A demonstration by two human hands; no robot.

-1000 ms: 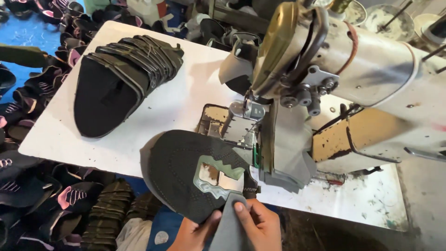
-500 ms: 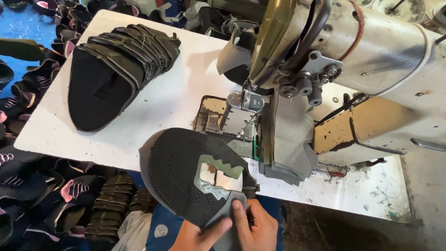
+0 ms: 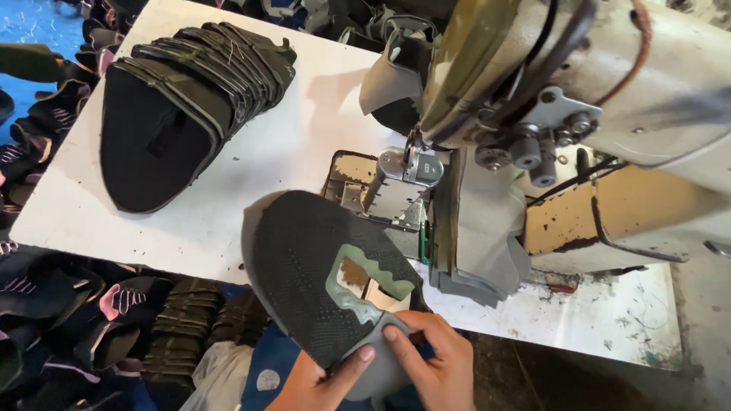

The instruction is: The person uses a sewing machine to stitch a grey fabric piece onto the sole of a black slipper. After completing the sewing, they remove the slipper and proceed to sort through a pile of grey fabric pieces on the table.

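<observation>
1. Dark knit mesh, that's the shoe upper (image 3: 304, 281), held at the near edge of the white table (image 3: 228, 205), partly overhanging it, just in front of the sewing machine (image 3: 579, 114).
2. Its long axis runs on a slant: rounded toe up and to the left, heel end down and to the right, into the hands.
3. Left hand (image 3: 320, 380) comes up from below, fingers curled closed on the upper's lower edge, thumb pressed on top.
4. Right hand (image 3: 430, 358) sits just beside it, pinching a grey piece (image 3: 377, 361) against the upper's heel end, fingertips folded over the seam.
5. A grey-green trim (image 3: 365, 285) rings the cut-out opening near the middle of the upper.
6. Between the upper and the needle area stands the metal presser foot assembly (image 3: 403, 179), with a hanging stack of grey fabric pieces (image 3: 480, 236) just right of it.
7. Far left on the table, well apart, lies a stack of black uppers (image 3: 183, 106), fanned out.
8. Below the table edge, heaps of dark shoe parts (image 3: 91, 320) crowd the floor.
</observation>
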